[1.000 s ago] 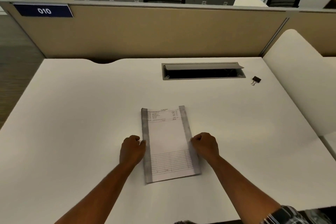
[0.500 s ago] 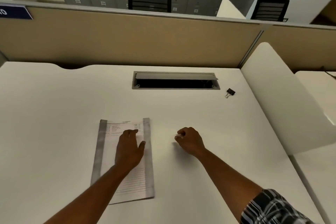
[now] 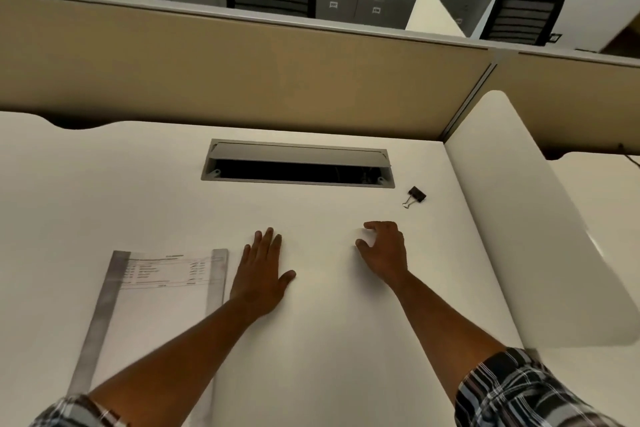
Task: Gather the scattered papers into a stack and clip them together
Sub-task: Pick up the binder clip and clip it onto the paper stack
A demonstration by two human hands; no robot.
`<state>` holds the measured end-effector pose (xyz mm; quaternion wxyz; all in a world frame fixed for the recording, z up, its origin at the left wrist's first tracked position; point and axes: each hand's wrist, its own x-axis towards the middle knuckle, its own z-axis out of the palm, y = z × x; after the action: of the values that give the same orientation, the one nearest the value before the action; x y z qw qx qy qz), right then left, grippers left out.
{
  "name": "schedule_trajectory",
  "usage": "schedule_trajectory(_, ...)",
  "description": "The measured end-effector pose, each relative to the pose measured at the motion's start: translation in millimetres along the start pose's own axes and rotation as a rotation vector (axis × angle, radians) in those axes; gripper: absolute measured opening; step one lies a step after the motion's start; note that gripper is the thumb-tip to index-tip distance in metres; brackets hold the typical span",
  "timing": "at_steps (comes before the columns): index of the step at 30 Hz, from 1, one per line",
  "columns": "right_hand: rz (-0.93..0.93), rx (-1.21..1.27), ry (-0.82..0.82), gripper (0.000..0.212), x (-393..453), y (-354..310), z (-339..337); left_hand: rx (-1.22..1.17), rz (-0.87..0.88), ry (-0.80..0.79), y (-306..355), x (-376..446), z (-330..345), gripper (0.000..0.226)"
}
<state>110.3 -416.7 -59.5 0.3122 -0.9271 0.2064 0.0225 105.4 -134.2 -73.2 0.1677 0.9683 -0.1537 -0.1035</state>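
Just beyond the right hand (image 3: 382,251), up and to its right on the desk (image 3: 138,184), lies the black binder clip (image 3: 415,196), near the cable tray (image 3: 298,165). That hand is spread, thumb and fingers apart, holding nothing. Best to take the clip by its wire handles, so it can be squeezed open at once. Left of the left hand (image 3: 264,276), which is flat on the desk with fingers straight, lies the paper stack (image 3: 156,302), just beside it, gathered and unclipped.
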Motion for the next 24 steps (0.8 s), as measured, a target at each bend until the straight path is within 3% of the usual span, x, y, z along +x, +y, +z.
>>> schedule_trajectory(8,-0.029,-0.116,0.239,0.048,77,29,-35,0.126,-0.021,0.018,0,47,13,0.081)
schedule_trajectory(13,0.024,-0.199,0.202,0.056,117,42,-43,0.147,-0.036,0.073,5,54,21,0.075)
schedule_trajectory(21,-0.040,-0.248,0.249,0.026,110,49,-35,0.159,-0.043,0.057,5,54,26,0.074)
schedule_trajectory(24,0.001,-0.183,0.241,0.027,100,43,-33,0.150,-0.039,0.040,6,54,25,0.074)
